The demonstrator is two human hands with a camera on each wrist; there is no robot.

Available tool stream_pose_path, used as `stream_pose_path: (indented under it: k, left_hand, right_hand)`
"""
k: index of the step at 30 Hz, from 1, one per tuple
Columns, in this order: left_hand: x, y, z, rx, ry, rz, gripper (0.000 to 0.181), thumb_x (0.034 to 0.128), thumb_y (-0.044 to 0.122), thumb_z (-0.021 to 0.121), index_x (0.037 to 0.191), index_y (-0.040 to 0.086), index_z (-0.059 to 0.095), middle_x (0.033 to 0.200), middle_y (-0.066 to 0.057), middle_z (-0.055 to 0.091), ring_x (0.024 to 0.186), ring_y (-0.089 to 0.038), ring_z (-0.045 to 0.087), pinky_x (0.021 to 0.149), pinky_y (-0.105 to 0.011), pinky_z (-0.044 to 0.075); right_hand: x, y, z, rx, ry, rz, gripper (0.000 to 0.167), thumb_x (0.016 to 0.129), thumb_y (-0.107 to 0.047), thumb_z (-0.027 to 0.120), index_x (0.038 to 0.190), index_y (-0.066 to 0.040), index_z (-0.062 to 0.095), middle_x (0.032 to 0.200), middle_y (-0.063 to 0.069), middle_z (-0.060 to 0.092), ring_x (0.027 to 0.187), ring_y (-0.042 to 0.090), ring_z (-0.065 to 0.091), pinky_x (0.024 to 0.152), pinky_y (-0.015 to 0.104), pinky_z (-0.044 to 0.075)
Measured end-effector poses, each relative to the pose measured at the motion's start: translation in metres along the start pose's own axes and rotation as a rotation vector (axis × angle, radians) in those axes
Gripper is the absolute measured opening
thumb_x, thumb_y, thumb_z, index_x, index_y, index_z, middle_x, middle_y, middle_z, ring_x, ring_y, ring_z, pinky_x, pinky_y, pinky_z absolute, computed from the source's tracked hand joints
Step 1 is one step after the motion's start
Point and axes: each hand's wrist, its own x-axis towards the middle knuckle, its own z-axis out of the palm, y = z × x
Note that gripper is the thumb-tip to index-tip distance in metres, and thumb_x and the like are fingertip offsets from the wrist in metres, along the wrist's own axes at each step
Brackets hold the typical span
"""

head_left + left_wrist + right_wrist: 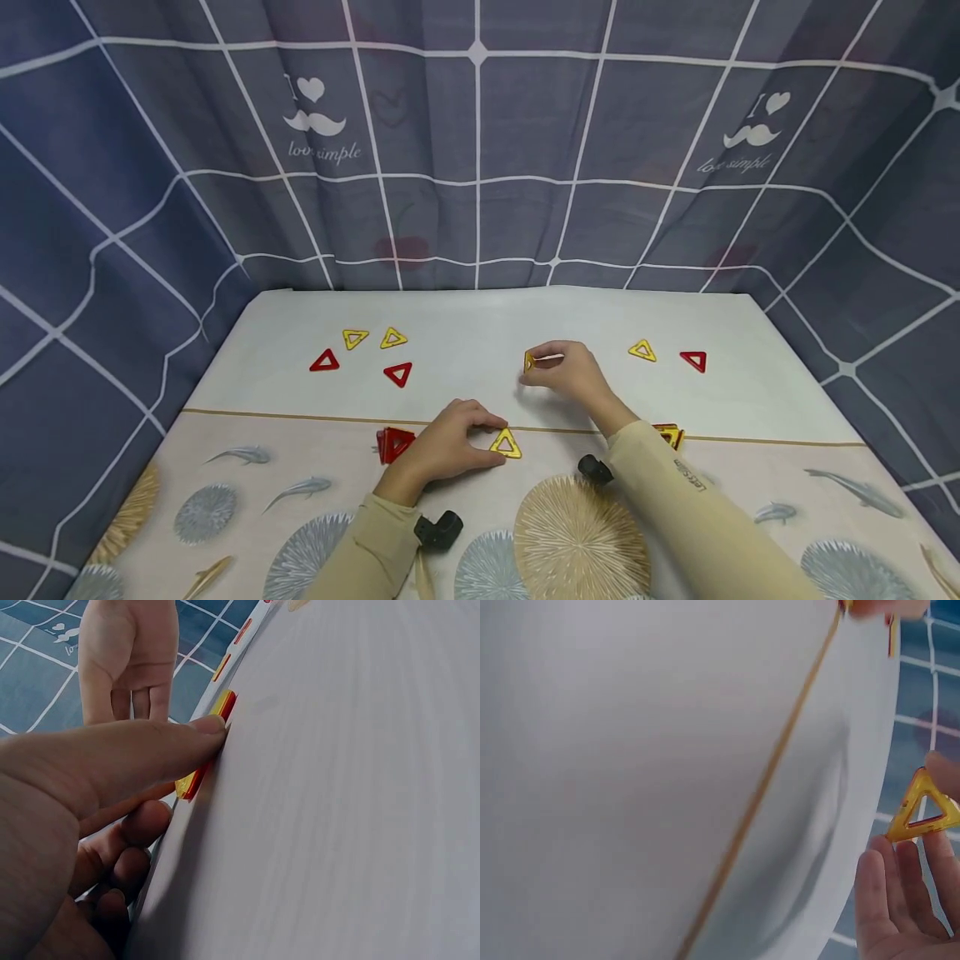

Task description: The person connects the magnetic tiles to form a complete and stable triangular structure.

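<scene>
Hands (450, 442) (567, 372) in pinch grip on yellow triangles (514, 447) (909, 806), "love simple" lettering (325, 152) on curtain (525, 117) behind

Soft, even light brightens the white tabletop (465, 325) in the head view, leaving a faint shadow (549, 407) below the right hand (572, 375) while the curtain's (525, 117) grid lines bow toward the edges, and both wrist views look dimmer and greyer, the right one's brown line (741, 829) softly blurred.
</scene>
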Motion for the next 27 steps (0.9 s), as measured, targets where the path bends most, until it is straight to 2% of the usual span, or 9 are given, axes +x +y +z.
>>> stream_pose_path:
  k: [7, 12, 17, 23, 27]
  left_hand:
    - [-0.001, 0.0, -0.001, 0.007, 0.017, -0.013, 0.035, 0.0813, 0.028, 0.086, 0.114, 0.019, 0.077, 0.1, 0.012, 0.063, 0.101, -0.013, 0.052, 0.091, -0.039, 0.046]
    - [0.0, -0.002, 0.0, -0.001, 0.024, 0.013, 0.035, 0.0818, 0.025, 0.086, 0.114, 0.015, 0.078, 0.098, 0.011, 0.065, 0.098, -0.012, 0.055, 0.089, -0.037, 0.047]
    - [0.0, -0.002, 0.0, 0.004, 0.029, 0.019, 0.036, 0.0818, 0.025, 0.086, 0.115, 0.013, 0.078, 0.096, 0.011, 0.065, 0.096, -0.012, 0.055, 0.086, -0.035, 0.047]
    - [0.001, -0.002, 0.0, -0.004, 0.032, 0.037, 0.034, 0.0816, 0.022, 0.086, 0.113, 0.012, 0.078, 0.095, 0.01, 0.066, 0.096, -0.012, 0.056, 0.087, -0.036, 0.048]
    - [0.002, -0.002, 0.001, 0.0, 0.046, 0.053, 0.031, 0.0812, 0.02, 0.086, 0.11, 0.012, 0.079, 0.095, 0.01, 0.068, 0.096, -0.013, 0.057, 0.088, -0.036, 0.048]
  right_hand:
    - [-0.02, 0.008, 0.005, -0.034, -0.088, -0.059, 0.04, 0.076, -0.013, 0.089, 0.113, -0.007, 0.076, 0.109, 0.003, 0.073, 0.103, 0.021, 0.069, 0.095, 0.043, 0.05]
    - [-0.033, 0.019, 0.005, -0.073, -0.148, -0.107, 0.04, 0.075, -0.013, 0.091, 0.112, -0.006, 0.077, 0.105, 0.002, 0.074, 0.096, 0.018, 0.069, 0.088, 0.04, 0.053]
    - [-0.043, 0.023, 0.005, -0.065, -0.209, -0.135, 0.04, 0.074, -0.012, 0.09, 0.111, -0.006, 0.077, 0.104, 0.001, 0.074, 0.093, 0.017, 0.068, 0.083, 0.034, 0.054]
    - [-0.052, 0.023, 0.01, -0.018, -0.29, -0.184, 0.036, 0.076, -0.004, 0.087, 0.11, 0.001, 0.075, 0.094, 0.003, 0.074, 0.086, 0.019, 0.069, 0.078, 0.03, 0.055]
    - [-0.055, 0.023, 0.013, -0.003, -0.306, -0.205, 0.036, 0.074, -0.001, 0.087, 0.108, 0.003, 0.075, 0.093, 0.004, 0.073, 0.085, 0.021, 0.069, 0.075, 0.027, 0.055]
